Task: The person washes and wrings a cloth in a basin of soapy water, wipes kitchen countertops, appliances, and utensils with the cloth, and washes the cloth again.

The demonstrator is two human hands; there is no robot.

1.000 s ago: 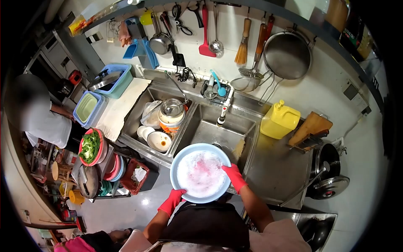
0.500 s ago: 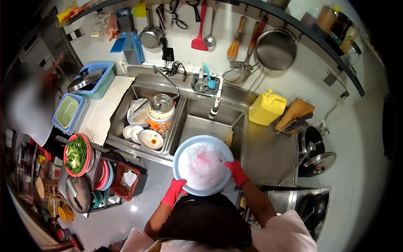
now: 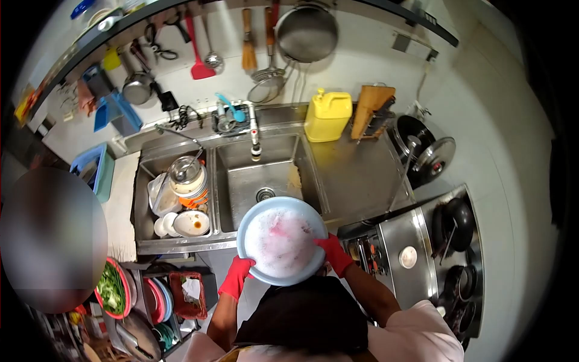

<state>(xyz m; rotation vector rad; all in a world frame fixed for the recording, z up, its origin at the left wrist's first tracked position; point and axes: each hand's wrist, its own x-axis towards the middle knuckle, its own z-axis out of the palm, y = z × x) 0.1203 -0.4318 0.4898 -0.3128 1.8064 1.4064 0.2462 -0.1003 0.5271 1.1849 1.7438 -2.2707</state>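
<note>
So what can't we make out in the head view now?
All head view:
- Anything under the foam in the basin: foam covers it.
- Underside grip, left hand and right hand: basin hides it.
- Left sink floor: mostly under dishes.
- Co-worker: head blurred.

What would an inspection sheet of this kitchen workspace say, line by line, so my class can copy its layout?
Surface: stainless-steel double sink, drain visible in the right compartment.
Job's things: round light-blue plastic basin with white foam, pinkish in places; whatever lies beneath is hidden.
Clutter: stained white bowl and stacked dishes in the left compartment; yellow plastic jug right of the sink.
Grip: red-gloved left hand and red-gloved right hand hold opposite sides of the basin.
Cables: coiled black cable behind the sink.
Surroundings: another person at the left; utensils hang on the wall.
</note>
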